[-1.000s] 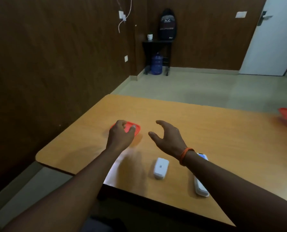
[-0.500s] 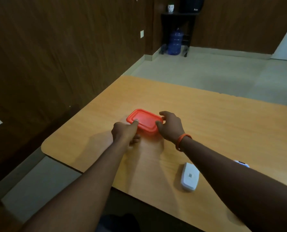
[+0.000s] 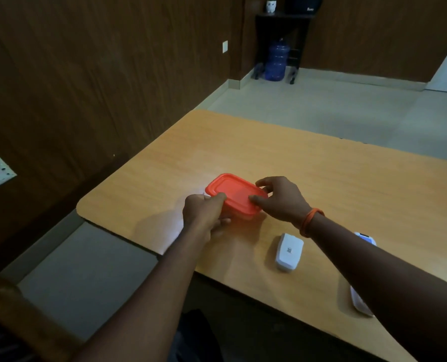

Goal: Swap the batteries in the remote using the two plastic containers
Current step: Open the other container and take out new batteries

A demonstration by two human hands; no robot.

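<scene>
mid-frame: left hand (image 3: 205, 214) grips red container (image 3: 236, 195) near corner, right hand (image 3: 282, 198) pinches lid edge, likely bracing to pry it open.

The orange rectangular plastic container with its lid (image 3: 234, 195) sits on the light wooden table (image 3: 321, 178), near the table's left end. The left hand (image 3: 204, 215) is at the container's near left corner; the right hand (image 3: 282, 198) is at its right end, fingers (image 3: 263, 182) on the lid edge. The small white rounded plastic cover piece (image 3: 289, 252) lies on the table, nearer the front edge and right of the container. The white remote (image 3: 362, 303) lies further right, mostly hidden under the right forearm. A blue water jug (image 3: 276, 61) stands on the floor beyond the table, beneath a dark shelf unit (image 3: 282, 18).
</scene>
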